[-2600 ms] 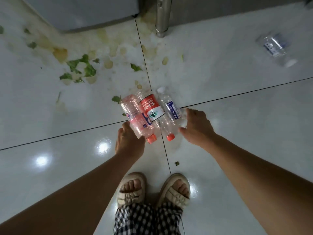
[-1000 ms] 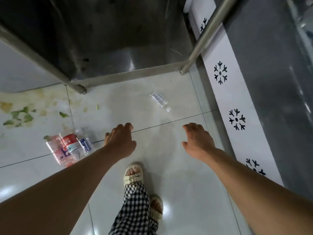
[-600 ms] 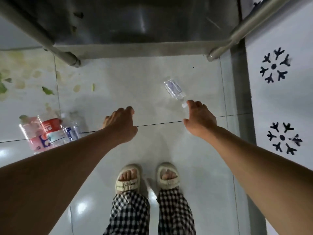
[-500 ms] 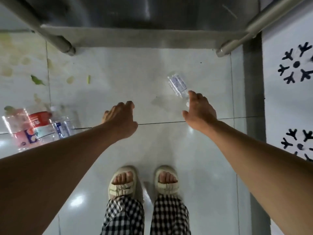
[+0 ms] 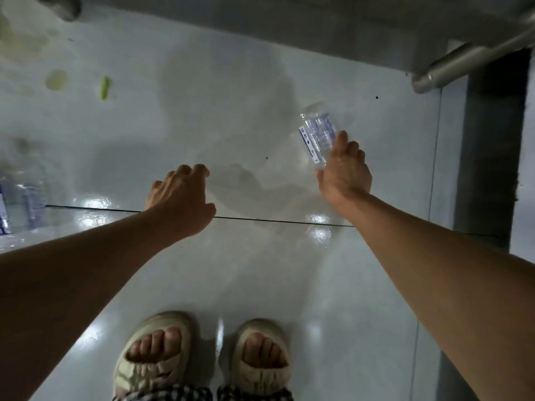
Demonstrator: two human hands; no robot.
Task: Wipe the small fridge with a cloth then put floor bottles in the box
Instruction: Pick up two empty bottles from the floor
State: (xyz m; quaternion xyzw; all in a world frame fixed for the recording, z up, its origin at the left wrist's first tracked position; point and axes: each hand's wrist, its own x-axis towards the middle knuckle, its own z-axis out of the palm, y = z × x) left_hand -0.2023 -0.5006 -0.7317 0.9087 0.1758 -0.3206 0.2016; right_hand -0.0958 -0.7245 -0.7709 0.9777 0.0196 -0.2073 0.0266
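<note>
Right hand [image 5: 344, 172] has closed the gap since a moment ago: now over the near end of the lone clear bottle [image 5: 317, 134] lying on the floor tiles [image 5: 260, 285], far right by the metal leg [image 5: 451, 72]. Fingers extended; contact or clamp cannot be told. Left hand [image 5: 181, 198] hovers relaxed, empty. Gathered bottles [image 5: 20, 198] left behind at far-left edge. Pickup imminent; box not in view.

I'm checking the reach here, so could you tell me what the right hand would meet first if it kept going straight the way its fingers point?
Most likely the clear bottle lying on the floor: the right hand overlaps its near end already, though contact is unclear.
</note>
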